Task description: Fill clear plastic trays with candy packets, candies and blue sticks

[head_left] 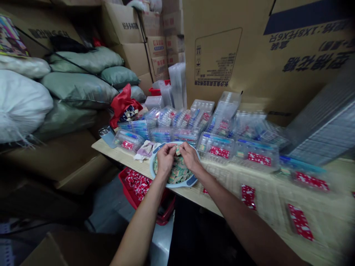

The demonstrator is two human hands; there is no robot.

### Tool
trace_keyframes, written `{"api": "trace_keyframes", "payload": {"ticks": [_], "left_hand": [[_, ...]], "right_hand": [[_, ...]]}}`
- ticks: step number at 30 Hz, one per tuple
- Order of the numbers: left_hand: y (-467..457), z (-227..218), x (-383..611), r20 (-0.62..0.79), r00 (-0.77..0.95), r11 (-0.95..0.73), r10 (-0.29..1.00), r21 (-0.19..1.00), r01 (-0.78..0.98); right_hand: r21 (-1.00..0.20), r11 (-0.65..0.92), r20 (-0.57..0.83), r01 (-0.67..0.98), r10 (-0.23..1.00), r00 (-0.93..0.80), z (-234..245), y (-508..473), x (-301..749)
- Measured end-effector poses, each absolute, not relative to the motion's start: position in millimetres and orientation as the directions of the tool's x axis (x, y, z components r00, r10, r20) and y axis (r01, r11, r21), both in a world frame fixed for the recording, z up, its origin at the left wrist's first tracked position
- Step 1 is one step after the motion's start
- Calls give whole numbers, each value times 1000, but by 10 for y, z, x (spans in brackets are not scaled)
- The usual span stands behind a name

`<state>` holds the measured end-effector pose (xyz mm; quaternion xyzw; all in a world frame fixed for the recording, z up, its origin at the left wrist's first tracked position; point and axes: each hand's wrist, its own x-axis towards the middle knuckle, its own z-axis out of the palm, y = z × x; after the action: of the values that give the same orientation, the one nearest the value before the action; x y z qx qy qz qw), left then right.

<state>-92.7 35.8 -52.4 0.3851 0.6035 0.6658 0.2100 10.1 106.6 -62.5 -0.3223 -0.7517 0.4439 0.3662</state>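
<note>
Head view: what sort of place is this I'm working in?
Probably a small packing workshop or stockroom: stacked cardboard cartons, stuffed sacks, and clear plastic trays of small goods crowding the wooden table.

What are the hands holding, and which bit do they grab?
A small packet, pinched between the left hand and the right hand; which edge is too small to tell.

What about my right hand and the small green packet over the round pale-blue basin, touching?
Touching. Head view: the right hand pinches the small green packet.
</note>
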Motion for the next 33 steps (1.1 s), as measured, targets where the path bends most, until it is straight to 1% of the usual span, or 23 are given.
{"api": "trace_keyframes", "payload": {"ticks": [2, 4, 8, 11, 13, 17, 20, 23, 26, 30, 31, 33], "left_hand": [[371, -535, -884, 259, -646, -187, 718, 966, 180], [390, -550, -851, 244, -653, -192, 717, 970, 152], [439, -557, -873, 182, -670, -215, 720, 976, 33], [466, -536, -969, 110, -775, -237, 622, 970, -53], [466, -525, -1022, 82, -810, -231, 581, 971, -67], [429, -539, -1016, 124, -736, -216, 666, 976, -31], [405, -564, -974, 187, -674, -214, 715, 976, 43], [405, -576, -953, 261, -631, -232, 731, 964, 130], [411, -566, -933, 308, -633, -233, 710, 952, 201], [425, -539, -928, 381, -643, -229, 664, 923, 310], [432, -534, -942, 377, -663, -236, 647, 926, 296], [447, -530, -985, 327, -742, -259, 585, 943, 211]], "right_hand": [[-903, 405, 282, 145, 811, -512, -627, 1049, 83], [-905, 408, 299, 121, 812, -502, -628, 1026, 78], [-882, 462, 379, 97, 816, -437, -630, 979, 124], [-891, 444, 386, 94, 850, -358, -632, 962, 189], [-901, 427, 379, 70, 857, -350, -633, 959, 219], [-905, 426, 384, -3, 812, -439, -649, 966, 206], [-911, 409, 381, -51, 789, -481, -681, 986, 162], [-918, 397, 354, -18, 796, -490, -706, 1015, 130], [-920, 384, 300, 76, 817, -493, -690, 1030, 122], [-908, 392, 279, 147, 829, -485, -620, 1009, 143], [-909, 390, 276, 150, 830, -485, -606, 1000, 151], [-915, 380, 273, 132, 828, -490, -592, 983, 169]]}}
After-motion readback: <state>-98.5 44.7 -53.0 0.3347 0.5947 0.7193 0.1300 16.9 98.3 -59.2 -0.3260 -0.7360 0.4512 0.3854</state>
